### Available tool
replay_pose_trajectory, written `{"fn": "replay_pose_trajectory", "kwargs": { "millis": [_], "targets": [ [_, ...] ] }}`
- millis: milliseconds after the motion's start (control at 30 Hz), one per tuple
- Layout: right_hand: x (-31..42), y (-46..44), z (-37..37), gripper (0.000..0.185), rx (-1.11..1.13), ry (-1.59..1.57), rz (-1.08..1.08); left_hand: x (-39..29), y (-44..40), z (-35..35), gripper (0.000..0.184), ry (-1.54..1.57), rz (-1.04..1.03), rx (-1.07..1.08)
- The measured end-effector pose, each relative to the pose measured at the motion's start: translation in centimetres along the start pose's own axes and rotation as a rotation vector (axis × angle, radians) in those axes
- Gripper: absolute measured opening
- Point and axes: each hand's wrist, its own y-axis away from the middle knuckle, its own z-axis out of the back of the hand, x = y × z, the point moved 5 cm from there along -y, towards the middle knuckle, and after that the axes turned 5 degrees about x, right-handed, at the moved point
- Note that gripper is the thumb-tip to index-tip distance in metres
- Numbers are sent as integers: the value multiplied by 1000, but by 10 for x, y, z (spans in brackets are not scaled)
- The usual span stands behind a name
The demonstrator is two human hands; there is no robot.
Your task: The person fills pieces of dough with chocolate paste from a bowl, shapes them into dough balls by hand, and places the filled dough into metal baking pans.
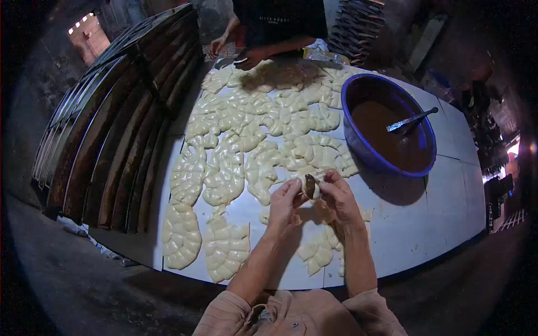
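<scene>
Between my two hands is a small piece of pale dough (315,192) with dark brown filling (309,185) showing on it. My left hand (284,203) pinches its left side, and my right hand (338,200) grips its right side. Both hands are raised over the near part of the white table, fingers closed. Just below them lies a flattened patch of dough pieces (318,251), partly hidden by my right forearm. Wide sheets of joined, glossy dough pieces (224,173) spread across the table to the left and beyond my hands.
A blue basin (352,131) of brown filling (381,120) stands right of the dough, with a spoon-like utensil (412,120) in it. Across the white table (392,235) a person in a dark shirt (280,22) works at the far edge. A rack of stacked trays (120,123) stands left.
</scene>
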Motion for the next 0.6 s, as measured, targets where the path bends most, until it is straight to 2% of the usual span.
{"fn": "replay_pose_trajectory", "kwargs": {
  "millis": [33,67,133,233,267,300,333,367,400,467,500,533,600],
  "targets": [
    [-3,4,-7,24,5,50,-4,-6,0,14,23,-113,-28,-64],
    [-9,9,-13,34,21,127,-28,-13,1,23,24,-228,-56,-128],
    [-13,11,-29,50,-18,559,358,-18,5,29,26,-289,-140,-141],
    [-2,21,-59,50,-80,893,499,-24,14,30,29,-379,-212,-119],
    [-6,20,-59,44,-101,947,512,-26,17,30,29,-407,-228,-102],
    [-12,18,-57,38,-124,1001,526,-41,32,12,29,-378,-119,-155],
    [-16,18,-57,33,-148,1055,539,-48,36,6,28,-445,-198,-140],
    [-12,19,-63,18,-201,1014,531,-53,38,1,28,-512,-276,-124],
    [-13,16,-60,18,-198,988,517,-56,40,-2,28,-579,-352,-107],
    [-18,12,-50,19,-191,935,488,-48,31,6,32,-500,-223,-43],
    [-18,10,-48,17,-205,763,413,-44,26,9,33,-433,-145,-4],
    [-22,8,-48,18,-171,466,196,-42,21,12,35,-365,-70,35],
    [-28,4,-41,24,-47,333,110,-55,20,7,36,-408,70,72]
  ]
}}
